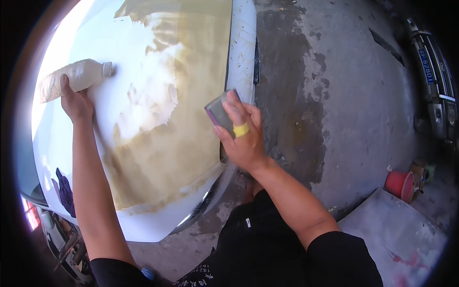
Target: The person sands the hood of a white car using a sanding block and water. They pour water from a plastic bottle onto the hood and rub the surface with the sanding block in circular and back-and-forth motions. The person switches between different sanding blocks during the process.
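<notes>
A white car hood (162, 167) lies before me, covered over much of its surface with a wet, yellowish-tan layer that has ragged edges. My left hand (78, 104) grips a clear plastic bottle (87, 71) of cloudy liquid, tilted almost flat above the hood, its cap end toward the right. In my right hand (246, 141) is a grey sanding block (217, 111) with a purple edge. The fingers press over its top, near the hood's right edge; whether it touches the surface I cannot tell. Yellow tape (241, 129) wraps one finger of that hand.
A dark cloth (65, 192) lies at the hood's left. Wet patches mark the concrete floor (299, 129) to the right. Another vehicle's front (436, 81) stands at the far right. A red bucket (398, 185) sits behind a pale grey flat panel (392, 229) at lower right.
</notes>
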Tool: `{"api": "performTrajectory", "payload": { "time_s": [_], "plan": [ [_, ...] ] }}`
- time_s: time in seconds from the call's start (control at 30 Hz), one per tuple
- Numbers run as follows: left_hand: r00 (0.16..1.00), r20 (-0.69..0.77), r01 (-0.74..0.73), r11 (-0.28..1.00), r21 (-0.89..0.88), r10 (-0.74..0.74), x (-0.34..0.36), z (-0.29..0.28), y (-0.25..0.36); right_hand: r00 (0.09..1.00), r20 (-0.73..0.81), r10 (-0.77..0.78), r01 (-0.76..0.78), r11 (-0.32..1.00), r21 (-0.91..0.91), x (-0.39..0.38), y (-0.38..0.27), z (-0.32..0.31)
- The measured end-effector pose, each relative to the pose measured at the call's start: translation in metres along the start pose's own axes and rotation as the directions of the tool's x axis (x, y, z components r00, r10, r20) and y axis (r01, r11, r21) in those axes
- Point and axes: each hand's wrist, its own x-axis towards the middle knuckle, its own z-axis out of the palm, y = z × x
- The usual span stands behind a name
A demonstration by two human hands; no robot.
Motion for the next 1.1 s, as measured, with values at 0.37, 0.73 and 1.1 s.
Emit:
{"api": "performTrajectory", "payload": {
  "time_s": [0.37,0.73,1.1],
  "plan": [
    [0.998,-0.062,0.025,1.0,0.005,-0.024,-0.006,0.009,-0.001,0.987,0.107,-0.122,0.122,0.993,0.007,-0.052,-0.022,-0.007],
    [0.999,-0.042,0.004,1.0,-0.01,-0.005,0.003,0.006,-0.006,0.994,0.066,0.087,-0.073,0.978,-0.197,0.134,0.033,0.008],
    [1.0,-0.015,0.02,0.999,-0.025,-0.02,0.003,-0.006,-0.005,0.985,0.125,-0.12,0.133,0.986,-0.103,0.062,-0.017,0.018]
  ]
}}
